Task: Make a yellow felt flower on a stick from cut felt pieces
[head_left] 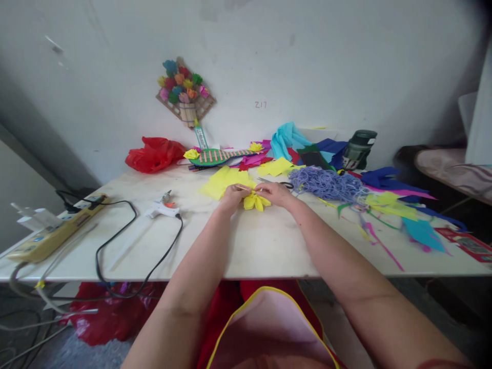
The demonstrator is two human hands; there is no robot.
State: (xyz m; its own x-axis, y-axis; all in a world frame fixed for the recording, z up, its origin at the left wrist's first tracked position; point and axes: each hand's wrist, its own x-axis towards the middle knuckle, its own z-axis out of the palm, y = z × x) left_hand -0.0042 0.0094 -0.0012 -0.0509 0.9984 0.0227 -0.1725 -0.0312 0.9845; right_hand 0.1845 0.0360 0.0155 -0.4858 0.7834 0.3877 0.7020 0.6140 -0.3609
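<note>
Right now, both your hands meet near the middle of the frame, over the white counter (269,251), at a yellow paper flower (257,203) whose petals spread toward you. Your left hand (232,197) has its fingers pinched together on the flower's upper left edge; a thin pale piece shows beside them, too small to make out. Your right hand (275,193) comes in from the other side, its fingers clamped on the flower's upper right edge. Just behind your left hand, a yellow paper sheet (215,182) lies flat, and a pair of scissors (286,185) rests just beyond your right hand. Right of centre, you have a heap of purple yarn (326,184), with a dark bottle (359,149) standing behind it and a blue paper piece (425,234) near the right edge. At left, a white glue gun (163,209) lies near a yellowish power strip (57,230). Toward the back of the counter, a red plastic bag (156,155) sits left of a green woven piece (226,155), and a flower decoration (187,89) is on the wall at upper left.
</note>
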